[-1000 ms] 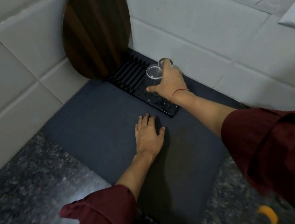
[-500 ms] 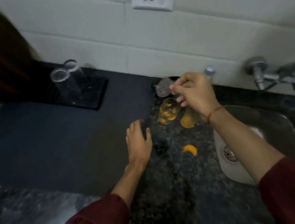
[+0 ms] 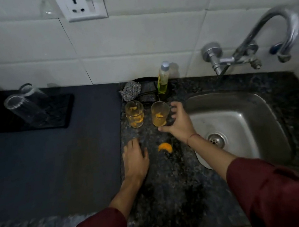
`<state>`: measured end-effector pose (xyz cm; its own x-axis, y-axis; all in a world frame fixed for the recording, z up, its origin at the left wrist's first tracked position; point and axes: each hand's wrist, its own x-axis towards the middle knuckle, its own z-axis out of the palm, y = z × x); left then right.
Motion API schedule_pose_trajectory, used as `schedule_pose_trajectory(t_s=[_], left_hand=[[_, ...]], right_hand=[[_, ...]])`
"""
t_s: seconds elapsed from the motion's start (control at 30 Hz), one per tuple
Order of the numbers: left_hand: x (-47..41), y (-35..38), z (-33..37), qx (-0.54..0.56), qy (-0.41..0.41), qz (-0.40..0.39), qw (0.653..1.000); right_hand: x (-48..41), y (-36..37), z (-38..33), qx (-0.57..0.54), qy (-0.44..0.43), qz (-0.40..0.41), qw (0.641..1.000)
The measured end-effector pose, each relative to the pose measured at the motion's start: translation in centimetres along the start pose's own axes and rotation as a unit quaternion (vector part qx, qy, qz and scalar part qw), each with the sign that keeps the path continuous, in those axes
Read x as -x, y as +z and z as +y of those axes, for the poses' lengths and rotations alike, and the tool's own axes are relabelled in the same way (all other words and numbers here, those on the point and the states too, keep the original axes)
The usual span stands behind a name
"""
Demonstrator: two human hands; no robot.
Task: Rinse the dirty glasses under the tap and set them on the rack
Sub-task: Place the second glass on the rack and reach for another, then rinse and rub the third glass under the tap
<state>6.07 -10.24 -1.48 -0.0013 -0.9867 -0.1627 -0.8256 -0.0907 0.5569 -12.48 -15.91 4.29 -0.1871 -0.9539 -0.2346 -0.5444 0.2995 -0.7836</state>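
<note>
The right hand (image 3: 177,123) curls fingers and thumb round a dirty glass (image 3: 159,114) standing beside the sink (image 3: 244,107), likely to lift it tapward; the left hand (image 3: 135,160) lies flat and unclenched on the counter (image 3: 173,179), probably bracing.

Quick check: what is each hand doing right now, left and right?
Left hand: open, resting flat on the countertop.
Right hand: closed, fingers and thumb curled round the right dirty glass.
</note>
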Motion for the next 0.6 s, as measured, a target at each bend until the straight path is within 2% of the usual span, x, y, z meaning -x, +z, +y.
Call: schedule_pose_trajectory(t_s=[0.37,0.6], left_hand=[[-0.1,1.2,1.5,0.0,0.015,-0.009,1.0],[-0.1,2.9,7.3,0.078,0.028,0.028,0.996]], right_hand=[[-3.1,2.8,1.2,-0.026,-0.08,0.031,0.996],[-0.9,-3.7,4.3,-0.098,-0.089,0.099,0.986]])
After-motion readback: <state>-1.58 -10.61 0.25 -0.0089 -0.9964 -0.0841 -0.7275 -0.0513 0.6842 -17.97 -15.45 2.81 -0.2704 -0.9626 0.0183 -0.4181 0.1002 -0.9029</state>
